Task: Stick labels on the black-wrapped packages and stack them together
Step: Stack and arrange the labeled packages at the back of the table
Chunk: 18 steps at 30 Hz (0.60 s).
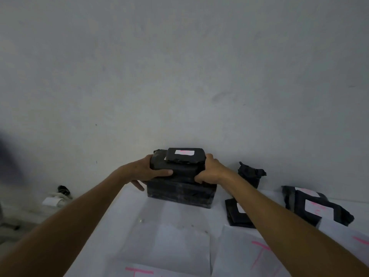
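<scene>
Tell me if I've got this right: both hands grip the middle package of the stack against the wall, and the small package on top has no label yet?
Not quite. The head view shows the top package already carries a white label with pink marks. The rest holds: the left hand and right hand grip the middle package of the stack by the wall.

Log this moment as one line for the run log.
left hand: grips middle black-wrapped package | right hand: grips same | small labelled black package: on top | large black-wrapped box: base | phase: stacking
</scene>
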Each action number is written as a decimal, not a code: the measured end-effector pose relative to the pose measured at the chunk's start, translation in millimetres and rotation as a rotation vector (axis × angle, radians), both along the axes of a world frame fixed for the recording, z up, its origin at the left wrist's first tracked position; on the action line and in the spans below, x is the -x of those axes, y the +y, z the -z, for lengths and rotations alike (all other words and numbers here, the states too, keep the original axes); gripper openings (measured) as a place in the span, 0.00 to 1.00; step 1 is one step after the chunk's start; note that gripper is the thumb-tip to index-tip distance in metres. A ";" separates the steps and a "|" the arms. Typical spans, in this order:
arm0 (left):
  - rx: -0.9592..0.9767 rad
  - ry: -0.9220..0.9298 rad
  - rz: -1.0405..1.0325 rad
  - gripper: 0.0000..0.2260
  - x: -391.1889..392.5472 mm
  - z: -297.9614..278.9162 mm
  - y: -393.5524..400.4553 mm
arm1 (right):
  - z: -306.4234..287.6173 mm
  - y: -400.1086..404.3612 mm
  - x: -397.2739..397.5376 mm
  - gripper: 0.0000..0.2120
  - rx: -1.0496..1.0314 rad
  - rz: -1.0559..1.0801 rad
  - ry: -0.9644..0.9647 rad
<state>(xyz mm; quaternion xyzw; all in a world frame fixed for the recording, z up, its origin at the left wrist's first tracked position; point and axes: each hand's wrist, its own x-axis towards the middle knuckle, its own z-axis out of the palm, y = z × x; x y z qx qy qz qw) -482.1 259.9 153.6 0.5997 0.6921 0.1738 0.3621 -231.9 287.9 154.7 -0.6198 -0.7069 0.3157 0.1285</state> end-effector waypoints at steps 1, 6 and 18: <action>-0.010 0.016 0.005 0.45 0.0 1.3 3.1 | -4.7 1.9 -1.1 0.48 0.027 -0.009 -0.012; -0.030 0.221 0.019 0.55 0.9 3.1 16.9 | -27.6 12.5 -2.4 0.52 -0.064 -0.011 0.034; -0.243 0.412 0.239 0.64 -2.3 -0.7 32.0 | -30.9 23.6 7.4 0.46 -0.206 -0.144 -0.246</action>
